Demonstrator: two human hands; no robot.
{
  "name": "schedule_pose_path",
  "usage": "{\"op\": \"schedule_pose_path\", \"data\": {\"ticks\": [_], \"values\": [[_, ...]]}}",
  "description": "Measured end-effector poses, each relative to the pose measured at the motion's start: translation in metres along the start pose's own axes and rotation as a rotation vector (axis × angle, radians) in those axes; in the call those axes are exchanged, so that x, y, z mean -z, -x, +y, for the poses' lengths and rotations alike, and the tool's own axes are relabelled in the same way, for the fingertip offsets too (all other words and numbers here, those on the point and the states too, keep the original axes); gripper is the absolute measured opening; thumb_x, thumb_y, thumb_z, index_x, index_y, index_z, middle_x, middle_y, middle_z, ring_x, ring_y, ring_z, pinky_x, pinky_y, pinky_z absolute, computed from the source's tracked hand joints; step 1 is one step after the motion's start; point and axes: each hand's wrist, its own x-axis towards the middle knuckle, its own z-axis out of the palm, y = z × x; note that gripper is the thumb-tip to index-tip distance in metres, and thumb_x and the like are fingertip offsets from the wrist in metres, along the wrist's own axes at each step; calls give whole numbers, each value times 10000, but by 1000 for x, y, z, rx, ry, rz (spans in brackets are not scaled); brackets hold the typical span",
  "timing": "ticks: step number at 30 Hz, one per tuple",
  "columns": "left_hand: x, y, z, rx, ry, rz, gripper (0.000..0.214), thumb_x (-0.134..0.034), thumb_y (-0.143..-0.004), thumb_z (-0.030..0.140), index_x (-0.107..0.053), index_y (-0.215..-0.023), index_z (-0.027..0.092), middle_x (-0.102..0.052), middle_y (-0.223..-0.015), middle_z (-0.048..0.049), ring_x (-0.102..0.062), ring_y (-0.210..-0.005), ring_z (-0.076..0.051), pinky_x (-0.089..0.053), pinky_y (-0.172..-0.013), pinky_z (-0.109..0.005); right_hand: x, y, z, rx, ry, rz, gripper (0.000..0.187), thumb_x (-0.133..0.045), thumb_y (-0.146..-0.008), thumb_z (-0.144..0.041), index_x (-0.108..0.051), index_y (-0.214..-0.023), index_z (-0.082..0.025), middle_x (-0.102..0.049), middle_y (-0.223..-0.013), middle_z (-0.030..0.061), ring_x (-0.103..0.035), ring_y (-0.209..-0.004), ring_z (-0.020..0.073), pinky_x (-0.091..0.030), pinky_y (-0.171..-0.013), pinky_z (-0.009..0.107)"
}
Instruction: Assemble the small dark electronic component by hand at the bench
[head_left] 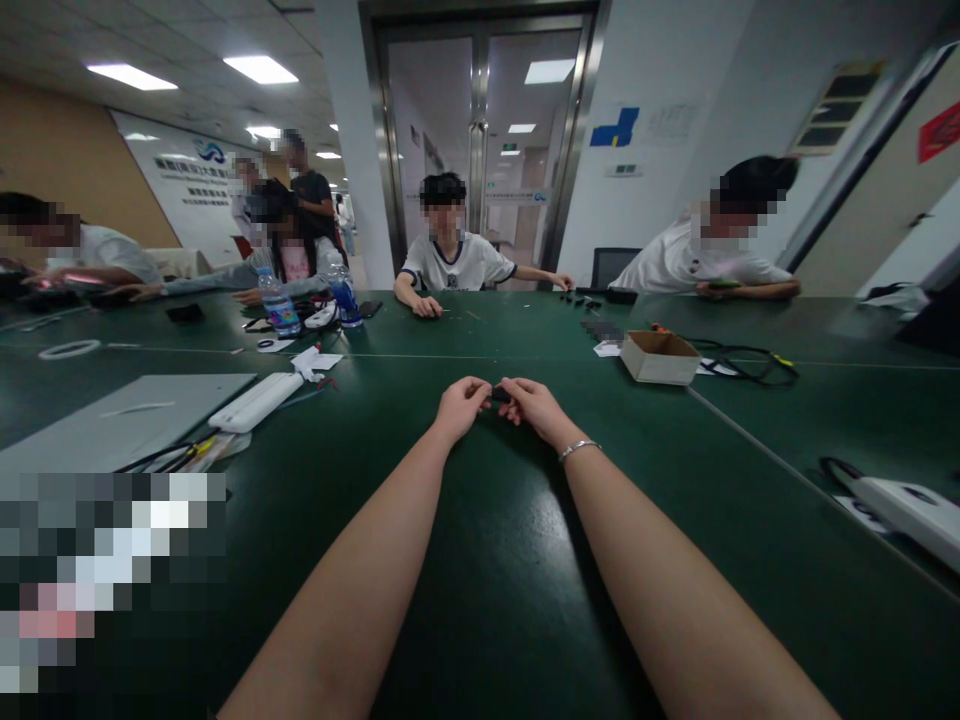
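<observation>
Both my arms reach forward over the dark green table (480,560). Between my hands is a small black piece (499,394), too small to name more exactly. My left hand (462,408) pinches its left end with thumb and fingers. On the other end, my right hand (534,408) closes with thumb and forefinger, its other fingers curled below. A silver bracelet (579,449) circles my right wrist. The fingers hide much of the black piece, which is held close to the tabletop.
An open cardboard box (660,360) stands right of my hands, beside black cables (750,365). Leftward lie a white power strip (255,402) and a grey panel (127,420), with water bottles (279,303) beyond. Another white power strip (911,515) is far right. Several people sit around the table.
</observation>
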Motion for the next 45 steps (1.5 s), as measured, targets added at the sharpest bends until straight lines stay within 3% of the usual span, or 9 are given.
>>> {"op": "schedule_pose_path", "data": {"ticks": [4,7,10,14,19,24,29,40,45], "values": [[2,1,3,-112,56,-6,150,-659,-744,142,-632,-891,137,-665,-941,-59,-635,-860,-136,-500,-818,-264,1,-1,1,13,-23,-1,376,-648,-815,-510,-589,-795,-139,-612,-530,18,-517,-408,85,-388,-362,155],[0,2,4,-44,87,-10,182,-641,-790,232,-624,-943,137,-663,-973,-80,-647,-830,-146,-508,-718,-250,2,-2,3,9,-33,-4,380,-653,-808,-516,-579,-782,-145,-615,-534,21,-523,-413,88,-394,-363,156],[-2,0,2,52,71,-15,187,-541,-863,293,-608,-912,126,-647,-814,-58,-614,-625,-111,-464,-563,-220,2,-3,3,9,-37,-14,382,-663,-797,-517,-579,-779,-145,-613,-532,18,-517,-408,87,-392,-356,155],[-3,-1,-1,4,41,9,121,-578,-816,192,-584,-928,147,-617,-776,-13,-590,-609,-83,-445,-552,-186,2,-2,3,19,-35,-28,372,-671,-790,-499,-604,-822,-134,-610,-532,9,-517,-412,81,-397,-360,145],[-4,0,1,79,49,22,174,-458,-905,274,-554,-961,140,-552,-621,17,-518,-483,-72,-386,-475,-176,1,0,2,28,-30,-25,351,-661,-799,-473,-624,-846,-127,-606,-525,3,-505,-398,79,-401,-354,148],[-4,1,1,23,31,56,154,-491,-849,149,-577,-976,154,-581,-732,2,-530,-562,-66,-423,-533,-169,1,0,3,32,-42,-32,341,-658,-802,-466,-640,-865,-131,-604,-531,-1,-504,-402,78,-401,-357,148],[-4,-1,-2,58,3,31,207,-452,-894,282,-580,-990,152,-528,-623,19,-470,-483,-73,-359,-461,-177,1,-1,3,33,-26,-30,338,-667,-796,-465,-650,-860,-134,-604,-527,1,-501,-399,79,-398,-355,150],[-3,-2,-5,-7,-33,31,203,-485,-823,174,-610,-982,163,-556,-736,-7,-500,-610,-91,-396,-539,-183,1,0,2,38,-29,-24,328,-669,-789,-456,-652,-859,-136,-591,-531,-7,-492,-406,74,-396,-359,146],[-5,-2,-4,74,10,-5,215,-432,-869,231,-595,-988,155,-516,-669,4,-470,-552,-93,-380,-497,-189,0,0,2,44,-23,-19,333,-670,-783,-463,-650,-855,-138,-588,-530,-9,-488,-406,76,-396,-358,150]]}}
